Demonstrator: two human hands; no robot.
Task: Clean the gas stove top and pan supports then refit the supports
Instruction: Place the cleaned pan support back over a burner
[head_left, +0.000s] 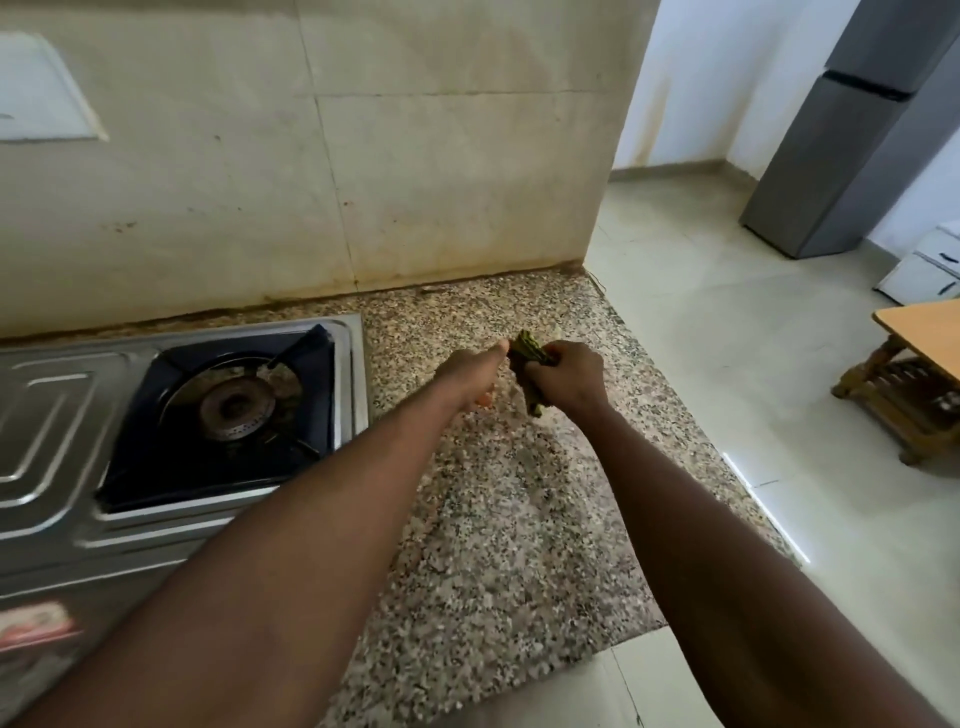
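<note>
Over the granite counter (493, 519): the person's two hands meet, with both forearms stretched forward.
Right hand (569, 382): its fingers are curled tight round a folded dark green scrub pad (525, 353), which sticks out above and below the fist.
Left hand (470, 376): just left of the grip, with one finger stretched out and touching the pad's upper edge. Through the blur it cannot be told whether this hand pinches the pad or only touches it.
Gas stove (62, 415): left of the grip, its steel top lying on the counter, apart from both hands.
Pan support (317, 340): dark, seated around the burner (236, 405), left of the grip.
Tiled wall (415, 182): behind the grip, stained along its foot.
Wooden table (924, 322): well to the right of the grip, standing on the pale floor.
Grey fridge (857, 156): right of the grip and farther back.
</note>
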